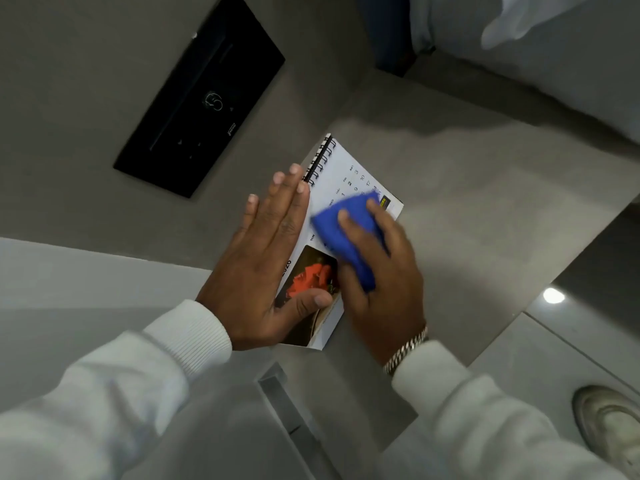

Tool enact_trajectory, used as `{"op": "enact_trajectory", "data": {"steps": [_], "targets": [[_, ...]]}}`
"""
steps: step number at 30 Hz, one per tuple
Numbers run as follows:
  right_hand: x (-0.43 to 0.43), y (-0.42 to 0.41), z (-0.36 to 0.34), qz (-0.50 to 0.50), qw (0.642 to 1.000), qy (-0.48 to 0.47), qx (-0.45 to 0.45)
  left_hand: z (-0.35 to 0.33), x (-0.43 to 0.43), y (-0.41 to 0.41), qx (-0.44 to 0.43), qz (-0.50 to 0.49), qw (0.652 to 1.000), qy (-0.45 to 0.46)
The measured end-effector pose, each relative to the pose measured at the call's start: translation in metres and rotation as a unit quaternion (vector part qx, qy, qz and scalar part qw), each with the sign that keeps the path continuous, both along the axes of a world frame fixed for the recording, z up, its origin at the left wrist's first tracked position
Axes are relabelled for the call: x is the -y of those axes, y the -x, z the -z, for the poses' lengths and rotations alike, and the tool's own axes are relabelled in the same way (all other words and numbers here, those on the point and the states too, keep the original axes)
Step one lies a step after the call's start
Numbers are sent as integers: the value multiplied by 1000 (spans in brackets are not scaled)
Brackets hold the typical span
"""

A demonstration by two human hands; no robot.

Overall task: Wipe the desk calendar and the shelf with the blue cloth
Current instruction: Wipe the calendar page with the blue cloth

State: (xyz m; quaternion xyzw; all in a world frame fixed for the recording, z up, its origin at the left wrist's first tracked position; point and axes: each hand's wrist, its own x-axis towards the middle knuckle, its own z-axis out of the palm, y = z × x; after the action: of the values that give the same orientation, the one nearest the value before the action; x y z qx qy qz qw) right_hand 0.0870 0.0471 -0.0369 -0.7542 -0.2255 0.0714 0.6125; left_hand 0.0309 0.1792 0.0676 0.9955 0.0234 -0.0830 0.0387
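Black panel upper left on grey wall. My left hand flat, fingers spread straight, pressing left edge of desk calendar, thumb on red flower photo. Calendar on grey shelf, spiral binding at far end. My right hand curled over blue cloth, pressing it on calendar page. Bracelet at right wrist. Shoe lower right on floor.
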Motion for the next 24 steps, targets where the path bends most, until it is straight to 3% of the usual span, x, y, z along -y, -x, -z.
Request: {"op": "enact_trajectory", "data": {"steps": [5,13,20,24], "targets": [[13,17,9,-53,998,11,17,1,-1,0,-1,10,1000,-8],[-15,-34,-14,76,996,-43,26,2,-2,0,-3,5,1000,-5],[11,24,13,-60,998,16,27,2,-2,1,2,11,1000,-4],[5,3,7,-43,998,6,49,2,-1,2,7,10,1000,2]]}}
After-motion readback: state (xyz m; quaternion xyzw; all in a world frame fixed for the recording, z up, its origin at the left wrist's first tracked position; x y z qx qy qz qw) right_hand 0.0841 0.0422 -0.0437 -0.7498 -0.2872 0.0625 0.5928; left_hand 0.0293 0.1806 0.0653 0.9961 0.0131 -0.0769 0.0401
